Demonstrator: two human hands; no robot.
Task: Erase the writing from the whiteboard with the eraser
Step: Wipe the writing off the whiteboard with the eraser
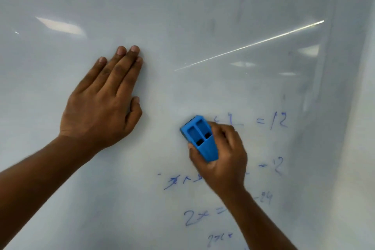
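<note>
A white glossy whiteboard [203, 16] fills the view. Blue handwritten equations [272, 122] run down its lower right part, with "=12" on the top line and "2x =" lower down; some marks are faint or half wiped. My right hand [225, 158] grips a blue plastic eraser [199, 136] and presses it against the board at the left end of the top line. My left hand [103, 105] lies flat on the board to the left, fingers together, holding nothing. My right arm hides parts of the lower lines.
Ceiling lights reflect as bright patches [60, 25] on the board's left side, and a bright streak [249, 44] crosses the upper right. Faint grey smears [239, 12] show near the top. A fold or edge [328, 67] runs down the board's right side.
</note>
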